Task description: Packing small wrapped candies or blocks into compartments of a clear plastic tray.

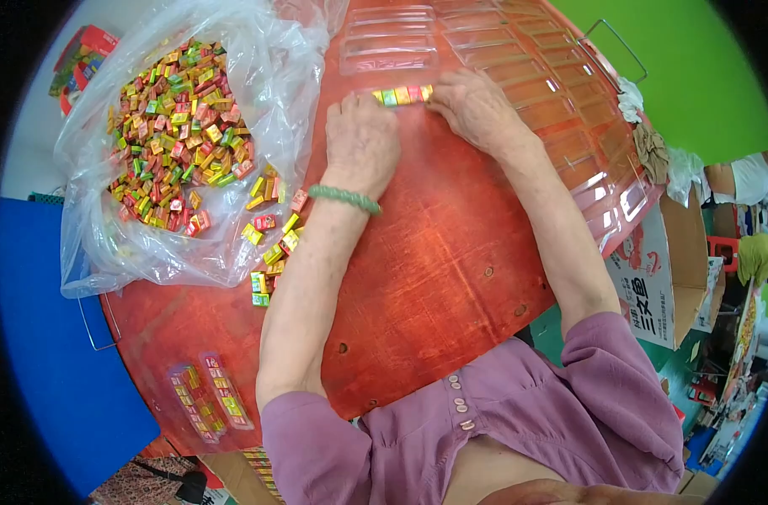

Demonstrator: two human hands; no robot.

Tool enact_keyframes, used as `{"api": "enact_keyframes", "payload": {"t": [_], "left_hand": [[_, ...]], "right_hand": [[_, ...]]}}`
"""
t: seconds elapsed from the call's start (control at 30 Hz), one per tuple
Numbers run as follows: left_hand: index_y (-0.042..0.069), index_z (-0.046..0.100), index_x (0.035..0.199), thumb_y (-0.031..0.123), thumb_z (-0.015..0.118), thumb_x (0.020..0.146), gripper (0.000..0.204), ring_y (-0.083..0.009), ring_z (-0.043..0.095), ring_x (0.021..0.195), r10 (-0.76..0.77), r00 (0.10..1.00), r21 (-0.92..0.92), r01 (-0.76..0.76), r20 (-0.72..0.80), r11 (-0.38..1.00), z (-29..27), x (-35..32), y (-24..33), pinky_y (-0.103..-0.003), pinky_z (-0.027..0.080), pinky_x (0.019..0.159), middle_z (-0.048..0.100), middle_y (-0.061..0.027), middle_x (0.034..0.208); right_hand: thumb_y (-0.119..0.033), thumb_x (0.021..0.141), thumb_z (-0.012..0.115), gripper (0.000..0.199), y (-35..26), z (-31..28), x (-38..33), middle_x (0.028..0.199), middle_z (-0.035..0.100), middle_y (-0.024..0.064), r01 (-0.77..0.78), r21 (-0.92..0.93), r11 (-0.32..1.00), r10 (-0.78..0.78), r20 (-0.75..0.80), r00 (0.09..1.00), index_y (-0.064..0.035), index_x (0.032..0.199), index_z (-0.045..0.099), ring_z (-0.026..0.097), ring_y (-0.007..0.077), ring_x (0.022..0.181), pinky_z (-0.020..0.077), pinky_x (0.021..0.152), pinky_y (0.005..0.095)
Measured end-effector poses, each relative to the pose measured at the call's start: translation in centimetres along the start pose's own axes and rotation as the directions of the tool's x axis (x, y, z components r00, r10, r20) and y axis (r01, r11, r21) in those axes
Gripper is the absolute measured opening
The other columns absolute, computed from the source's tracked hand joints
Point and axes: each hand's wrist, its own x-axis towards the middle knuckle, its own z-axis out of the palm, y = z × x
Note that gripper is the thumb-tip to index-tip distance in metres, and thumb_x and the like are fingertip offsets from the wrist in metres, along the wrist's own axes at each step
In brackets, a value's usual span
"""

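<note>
A short row of small coloured candy packs (pixel 403 95), yellow, green and red, lies near the far side of the red table. What looks like a clear plastic edge shows along it. My left hand (pixel 363 143), with a green bead bracelet (pixel 344 199) on its wrist, closes its fingers on the row's left end. At the right end, my right hand (pixel 475 111) pinches the row with thumb and fingers. My fingertips hide both ends. Left of my left hand, a clear plastic bag (pixel 274 76) lies open around a big heap of such packs (pixel 182 126).
Several loose packs (pixel 274 251) lie beside my left forearm. Clear moulded trays (pixel 390 40) cover the table's far and right side. Two filled strips (pixel 224 391) rest at the near left. Off the right edge stands a cardboard box (pixel 662 269). Wire handles (pixel 632 50) stick out.
</note>
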Motion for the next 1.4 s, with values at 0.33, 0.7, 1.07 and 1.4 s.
{"api": "enact_keyframes", "payload": {"t": [0.33, 0.7, 1.07, 1.4], "left_hand": [[-0.003, 0.054, 0.141, 0.035, 0.071, 0.091, 0.065, -0.0392, 0.047, 0.139, 0.06, 0.998, -0.225, -0.05, 0.035, 0.973, -2.3, -2.3, 3.6, -0.055, 0.039, 0.113, 0.052, -0.0246, 0.146], [-0.009, 0.055, 0.135, 0.02, 0.059, 0.093, 0.052, -0.0377, 0.054, 0.124, 0.07, 0.997, -0.31, -0.071, -0.014, 0.948, -1.4, -4.7, 4.8, -0.052, 0.044, 0.107, 0.057, -0.0224, 0.125], [-0.006, 0.068, 0.113, 0.018, 0.056, 0.088, 0.036, -0.0308, 0.055, 0.11, 0.056, 0.997, -0.227, -0.067, -0.056, 0.972, -6.9, -14.0, 8.3, -0.044, 0.046, 0.094, 0.061, -0.0203, 0.121], [-0.009, 0.052, 0.136, 0.012, 0.054, 0.09, 0.051, -0.0381, 0.056, 0.117, -0.324, 0.942, -0.163, 0.335, 0.092, 0.928, -14.9, -28.2, 7.2, -0.05, 0.046, 0.101, 0.057, -0.0241, 0.129]], "right_hand": [[-0.035, 0.099, 0.064, 0.039, 2.8, -0.2, 7.8, 0.124, 0.067, 0.0208, -0.037, 0.123, 0.992, 0.045, -0.061, 0.997, -0.0023, 0.119, 0.067, 0.063, 0.0407, 0.115, 0.0524, 0.094, 0.0466], [-0.09, 0.085, 0.039, 0.103, 6.3, 9.0, 15.9, 0.165, 0.031, 0.0202, -0.345, -0.189, 0.92, 0.363, 0.076, 0.929, -0.017, 0.159, 0.037, 0.028, 0.043, 0.153, 0.0217, 0.116, 0.0713], [-0.072, 0.096, 0.043, 0.079, 6.2, 10.8, 7.8, 0.164, 0.036, 0.0152, 0.139, -0.248, 0.959, -0.124, 0.077, 0.989, -0.027, 0.16, 0.035, 0.034, 0.0369, 0.151, 0.0294, 0.117, 0.0619], [-0.073, 0.096, 0.046, 0.082, -6.8, 5.8, -2.0, 0.166, 0.033, 0.0125, -0.065, -0.241, 0.968, 0.086, 0.077, 0.993, -0.0238, 0.161, 0.035, 0.03, 0.0358, 0.153, 0.0247, 0.12, 0.0591]]}}
